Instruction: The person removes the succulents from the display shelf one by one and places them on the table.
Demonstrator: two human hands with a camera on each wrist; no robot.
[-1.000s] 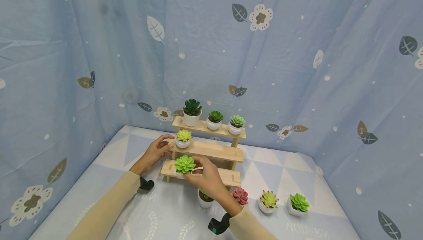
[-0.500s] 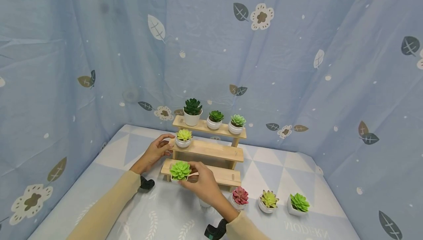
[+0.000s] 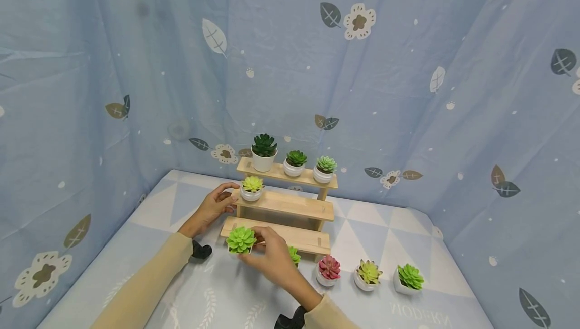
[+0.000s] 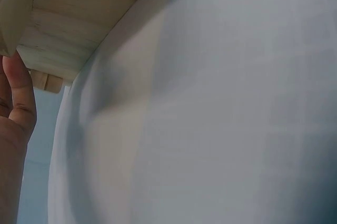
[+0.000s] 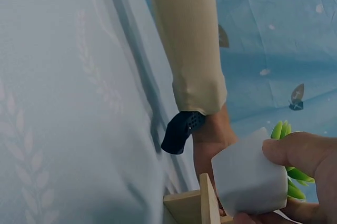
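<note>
My right hand (image 3: 272,256) pinches a bright green potted succulent (image 3: 241,240) between thumb and fingers, close by the front left end of the lowest shelf. In the right wrist view its angular white pot (image 5: 250,174) shows, with the thumb pressed on its side. My left hand (image 3: 215,207) holds the left end of the middle shelf of a three-tier wooden plant stand (image 3: 290,206). Beside those fingers a yellow-green succulent (image 3: 251,188) sits on that shelf. The left wrist view shows the fingers (image 4: 21,89) at the shelf's edge from below.
The top shelf bears a dark green succulent (image 3: 264,152), a small green one (image 3: 295,163) and a pale green one (image 3: 324,169). On the table stand a red succulent (image 3: 329,269), a yellowish one (image 3: 367,274), a green one (image 3: 409,279) and another green one (image 3: 294,255), partly behind my right hand.
My right hand has carried the green succulent left and toward me, from over the lowest shelf to its front left edge. My left hand has stayed on the stand.
</note>
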